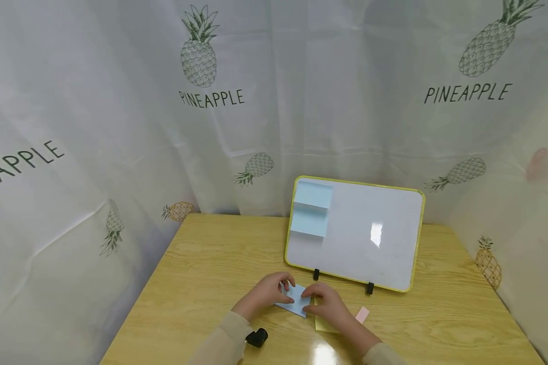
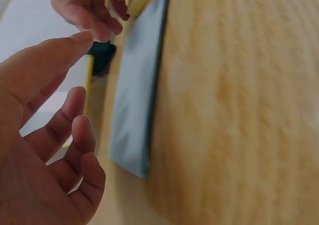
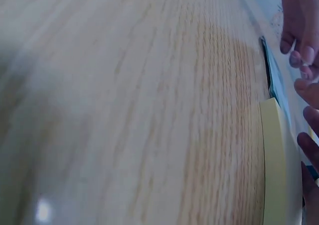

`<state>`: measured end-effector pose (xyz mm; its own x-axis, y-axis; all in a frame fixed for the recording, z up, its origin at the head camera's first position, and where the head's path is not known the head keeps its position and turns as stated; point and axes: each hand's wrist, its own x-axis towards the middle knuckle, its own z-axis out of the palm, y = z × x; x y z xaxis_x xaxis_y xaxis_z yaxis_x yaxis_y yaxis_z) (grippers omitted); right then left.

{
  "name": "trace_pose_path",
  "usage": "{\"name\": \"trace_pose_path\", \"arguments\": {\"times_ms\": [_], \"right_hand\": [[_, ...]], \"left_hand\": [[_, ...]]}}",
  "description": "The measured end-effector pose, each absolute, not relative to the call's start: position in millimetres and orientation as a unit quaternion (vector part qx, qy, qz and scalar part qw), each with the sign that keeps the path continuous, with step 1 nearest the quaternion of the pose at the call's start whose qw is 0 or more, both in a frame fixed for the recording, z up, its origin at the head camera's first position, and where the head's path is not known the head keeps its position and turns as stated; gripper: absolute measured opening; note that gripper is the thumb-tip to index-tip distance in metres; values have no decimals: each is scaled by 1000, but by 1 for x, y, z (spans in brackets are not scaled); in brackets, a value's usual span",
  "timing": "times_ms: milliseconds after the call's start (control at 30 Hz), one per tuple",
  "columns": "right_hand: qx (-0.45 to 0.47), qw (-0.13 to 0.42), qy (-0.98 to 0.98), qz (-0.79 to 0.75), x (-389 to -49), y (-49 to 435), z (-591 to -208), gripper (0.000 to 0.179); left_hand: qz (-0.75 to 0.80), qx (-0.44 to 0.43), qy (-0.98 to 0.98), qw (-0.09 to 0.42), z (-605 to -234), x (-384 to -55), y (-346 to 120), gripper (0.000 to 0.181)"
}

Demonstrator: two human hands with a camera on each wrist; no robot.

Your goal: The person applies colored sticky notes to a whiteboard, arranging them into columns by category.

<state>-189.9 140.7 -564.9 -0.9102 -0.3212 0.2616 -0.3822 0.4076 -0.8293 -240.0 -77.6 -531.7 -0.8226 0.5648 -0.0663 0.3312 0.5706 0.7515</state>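
Note:
A pad of light blue sticky notes lies on the table between the two hands. My left hand hovers over its left side with loosely bent fingers. In the left wrist view, that hand is apart from the blue pad, with nothing in its grasp. My right hand is at the pad's right edge, thumb and fingers spread and slightly bent. Below the right hand, partly hidden by it, lies a thicker yellow sticky-note pad, also seen in the right wrist view.
Behind the hands, a yellow-rimmed whiteboard leans back on black feet. Two blue notes, an upper one and a lower one, stick to its left side. A pink strip lies right of the right wrist. Pineapple-print curtains surround the table.

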Motion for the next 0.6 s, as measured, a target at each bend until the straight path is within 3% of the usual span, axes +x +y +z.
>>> {"name": "trace_pose_path", "arguments": {"times_ms": [600], "right_hand": [[207, -13, -871, 446, -198, 137, -567, 37]], "left_hand": [[372, 299, 869, 130, -558, -237, -92, 36]]}}
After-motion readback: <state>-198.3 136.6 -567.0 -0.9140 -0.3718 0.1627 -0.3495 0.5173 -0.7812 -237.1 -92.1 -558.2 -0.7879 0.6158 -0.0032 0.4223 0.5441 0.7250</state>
